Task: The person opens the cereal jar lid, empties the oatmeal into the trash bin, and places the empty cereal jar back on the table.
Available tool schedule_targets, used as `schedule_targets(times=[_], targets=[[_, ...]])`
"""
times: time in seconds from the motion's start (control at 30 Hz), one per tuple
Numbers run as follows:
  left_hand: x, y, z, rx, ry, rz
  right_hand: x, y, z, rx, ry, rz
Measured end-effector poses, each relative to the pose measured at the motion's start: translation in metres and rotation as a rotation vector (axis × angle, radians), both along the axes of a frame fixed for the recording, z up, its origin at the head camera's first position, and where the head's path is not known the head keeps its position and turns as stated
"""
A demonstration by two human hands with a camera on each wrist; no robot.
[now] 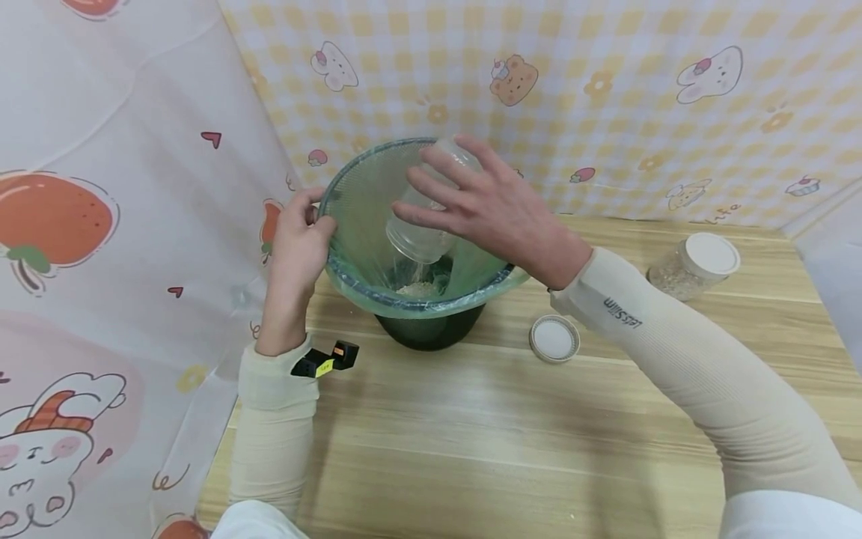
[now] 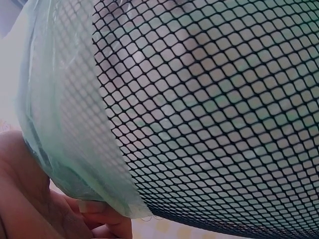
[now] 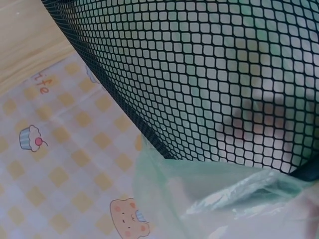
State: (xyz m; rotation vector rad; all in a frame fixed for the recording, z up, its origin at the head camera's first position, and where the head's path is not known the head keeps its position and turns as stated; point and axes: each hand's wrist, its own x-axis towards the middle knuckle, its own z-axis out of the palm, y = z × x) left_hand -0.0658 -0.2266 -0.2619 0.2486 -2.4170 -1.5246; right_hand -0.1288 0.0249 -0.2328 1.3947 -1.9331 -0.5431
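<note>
Yellow-checked cloth hangs behind your work and a white printed cloth hangs at your left, with a wood-grain table below. On that table stands a dark mesh bin, lined with a thin green bag that folds out over its rim. Your left hand pinches the left side of the rim, thumb and fingers on the bagged edge. Your right hand holds a clear jar over the bin, its fingers set apart across the jar's side; your thumb is hidden, so you can't tell just how it sits. The jar is tipped mouth down inside the bin's opening, and pale grains trickle from it onto a small heap in the bag. Both wrist views are mostly mesh and bag. A round white lid lies on the table right of the bin, and farther right is a second jar, capped and holding similar pale bits. Beige sleeves cover both your forearms.
</note>
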Motion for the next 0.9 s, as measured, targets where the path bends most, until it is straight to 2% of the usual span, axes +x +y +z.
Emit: schedule_targets(times=[0.37, 0.63, 0.9], targets=[[0.0006, 0.0005, 0.0003, 0.015, 0.006, -0.014, 0.0017, 0.0003, 0.0012, 0.04, -0.007, -0.013], [0.002, 0.0016, 0.0017, 0.02, -0.006, -0.008, -0.0027, -0.0009, 0.0015, -0.018, -0.075, 0.013], [0.0045, 0.0017, 0.0039, 0.025, -0.008, -0.018, -0.0023, -0.0014, 0.0027, -0.003, -0.088, -0.008]])
